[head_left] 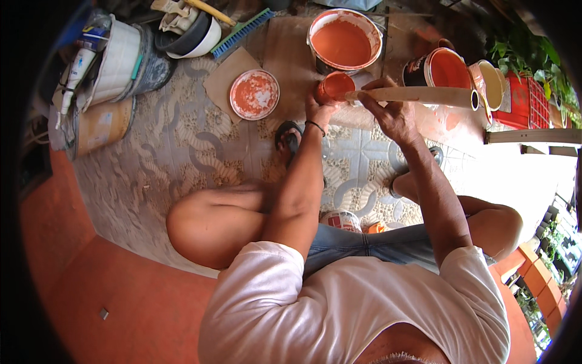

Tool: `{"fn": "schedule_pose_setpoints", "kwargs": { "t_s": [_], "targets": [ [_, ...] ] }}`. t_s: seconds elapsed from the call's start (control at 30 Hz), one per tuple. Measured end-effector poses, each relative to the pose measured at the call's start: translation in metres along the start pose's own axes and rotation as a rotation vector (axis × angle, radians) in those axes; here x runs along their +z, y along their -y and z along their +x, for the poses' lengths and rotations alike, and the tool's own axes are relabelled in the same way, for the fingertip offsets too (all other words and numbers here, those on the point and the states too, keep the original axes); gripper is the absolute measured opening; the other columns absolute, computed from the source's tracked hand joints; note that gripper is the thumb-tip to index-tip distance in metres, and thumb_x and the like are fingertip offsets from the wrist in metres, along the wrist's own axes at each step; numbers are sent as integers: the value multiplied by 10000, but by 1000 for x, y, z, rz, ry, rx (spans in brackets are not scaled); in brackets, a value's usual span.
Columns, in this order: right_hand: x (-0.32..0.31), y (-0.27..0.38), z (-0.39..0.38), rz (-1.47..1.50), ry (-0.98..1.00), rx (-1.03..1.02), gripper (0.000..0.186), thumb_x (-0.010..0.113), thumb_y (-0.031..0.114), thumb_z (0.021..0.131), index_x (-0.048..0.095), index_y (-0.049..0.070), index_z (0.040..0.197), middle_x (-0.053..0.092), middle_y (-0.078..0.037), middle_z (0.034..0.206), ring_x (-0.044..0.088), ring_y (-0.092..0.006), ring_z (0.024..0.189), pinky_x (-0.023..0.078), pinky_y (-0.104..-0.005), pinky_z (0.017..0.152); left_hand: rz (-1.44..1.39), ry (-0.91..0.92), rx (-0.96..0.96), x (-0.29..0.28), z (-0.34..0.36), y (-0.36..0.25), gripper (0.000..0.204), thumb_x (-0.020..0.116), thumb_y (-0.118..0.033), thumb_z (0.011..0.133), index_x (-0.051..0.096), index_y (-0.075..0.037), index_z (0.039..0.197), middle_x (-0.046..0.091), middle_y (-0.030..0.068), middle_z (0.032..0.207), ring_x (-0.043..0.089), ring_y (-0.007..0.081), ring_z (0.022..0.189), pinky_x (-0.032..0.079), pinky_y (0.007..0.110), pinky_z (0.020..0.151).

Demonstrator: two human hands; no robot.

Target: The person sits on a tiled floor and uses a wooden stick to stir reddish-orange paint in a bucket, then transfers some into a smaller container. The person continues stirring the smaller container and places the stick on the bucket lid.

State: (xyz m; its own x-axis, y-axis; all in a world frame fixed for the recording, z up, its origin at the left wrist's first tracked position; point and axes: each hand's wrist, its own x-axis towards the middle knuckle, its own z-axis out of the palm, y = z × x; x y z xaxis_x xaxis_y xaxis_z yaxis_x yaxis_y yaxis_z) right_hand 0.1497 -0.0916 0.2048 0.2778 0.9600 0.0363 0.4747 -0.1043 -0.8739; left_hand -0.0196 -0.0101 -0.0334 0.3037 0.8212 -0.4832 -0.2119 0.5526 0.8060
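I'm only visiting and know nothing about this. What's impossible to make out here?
All in the head view:
Small cup: underside, hidden by its wall and the left hand.
Pale stick: whether its tip dips into the cup, too small to tell.
White container: near part, behind the denim shorts.
Floor at right: lost in glare.

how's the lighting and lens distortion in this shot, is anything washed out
Head view: glare bleaches the patterned floor near the right knee almost white; head view: the fisheye lens bends straight edges near the black rim; head view: the left hand, right hand and orange-coated cup show no obvious motion blur.
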Motion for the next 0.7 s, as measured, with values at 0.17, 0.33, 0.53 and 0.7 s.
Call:
{"fn": "schedule_pose_setpoints", "kwargs": {
  "t_s": [0.17, 0.33, 0.53, 0.7],
  "targets": [
    [2, 0, -4, 96, 7, 8, 219, 850, 158, 1021, 768, 1, 1149, 789, -101, 1061, 766, -193, 986, 606, -356, 869, -320, 1, -126, -11, -5, -6, 808, 646, 138, 890, 477, -150, 1626, 586, 139, 1567, 631, 382, 1410, 596, 634, 1108],
    [0, 19, -11, 62, 38, 10, 204, 859, 143, 1004, 767, 7, 1125, 791, -99, 1044, 763, -195, 966, 600, -343, 859, -578, -60, -319, -14, -11, -15, 581, 636, -254, 1014, 534, -169, 1580, 573, 142, 1584, 592, 444, 1440, 522, 699, 1164],
    [-12, 44, -41, 42, 5, -83, 201, 869, 137, 975, 753, 14, 1085, 794, -99, 995, 768, -213, 891, 600, -345, 805, -642, -171, -344, -6, -38, -32, 617, 704, -614, 1000, 660, -199, 1454, 622, 75, 1568, 615, 405, 1367, 497, 652, 1129],
    [-42, 80, -81, 11, 12, -82, 184, 857, 127, 954, 724, 40, 1046, 800, -87, 933, 787, -244, 837, 607, -374, 771, -985, -24, -305, 16, -69, -46, 644, 766, -619, 965, 692, -139, 1389, 667, 112, 1487, 590, 379, 1392, 510, 650, 1124]
  ]
}}
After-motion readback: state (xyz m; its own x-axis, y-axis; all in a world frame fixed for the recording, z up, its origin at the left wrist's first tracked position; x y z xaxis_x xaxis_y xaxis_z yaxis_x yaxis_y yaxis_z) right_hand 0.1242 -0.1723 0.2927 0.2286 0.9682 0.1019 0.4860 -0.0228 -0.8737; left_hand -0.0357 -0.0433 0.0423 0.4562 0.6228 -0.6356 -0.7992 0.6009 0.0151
